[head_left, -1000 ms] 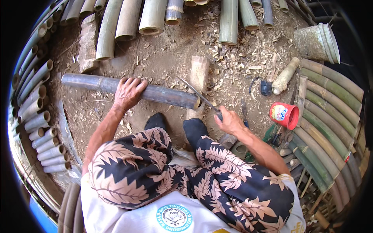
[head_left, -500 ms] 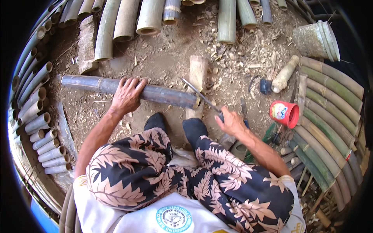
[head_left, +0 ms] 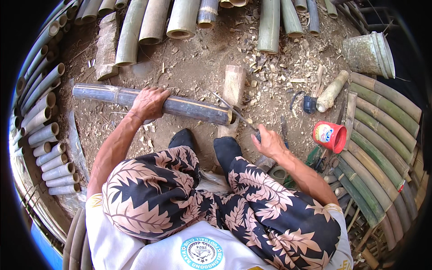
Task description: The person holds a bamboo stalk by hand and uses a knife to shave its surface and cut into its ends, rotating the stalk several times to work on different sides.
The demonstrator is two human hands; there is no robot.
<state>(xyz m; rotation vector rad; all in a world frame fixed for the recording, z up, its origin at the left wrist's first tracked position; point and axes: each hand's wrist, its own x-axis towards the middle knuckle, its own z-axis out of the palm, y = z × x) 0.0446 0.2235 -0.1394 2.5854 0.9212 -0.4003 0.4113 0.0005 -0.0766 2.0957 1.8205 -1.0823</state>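
Observation:
A dark bamboo pole [head_left: 193, 108] lies crosswise in front of my feet, its right end resting over a pale wooden block [head_left: 234, 87]. My left hand [head_left: 150, 104] is closed over the pole near its middle. A narrow pale strip runs along the pole's upper side. In my right hand [head_left: 270, 143] is the handle of a long-bladed knife [head_left: 240, 116], its blade slanting up and left across the pole's right end. I cannot tell whether the blade touches the bamboo.
Cut bamboo tubes [head_left: 182, 20] line the far side, with more stacked [head_left: 58, 162] at the left. Bent bamboo slats [head_left: 378, 135] stand at the right. A red tub [head_left: 330, 136], a bamboo piece [head_left: 333, 91] and a dirty bucket [head_left: 369, 54] lie right. Wood chips cover the soil.
The pole has rolled about its length, bringing the pale strip into sight on top. My left hand's fingers have curled further over it. The knife stays by the pole's right end.

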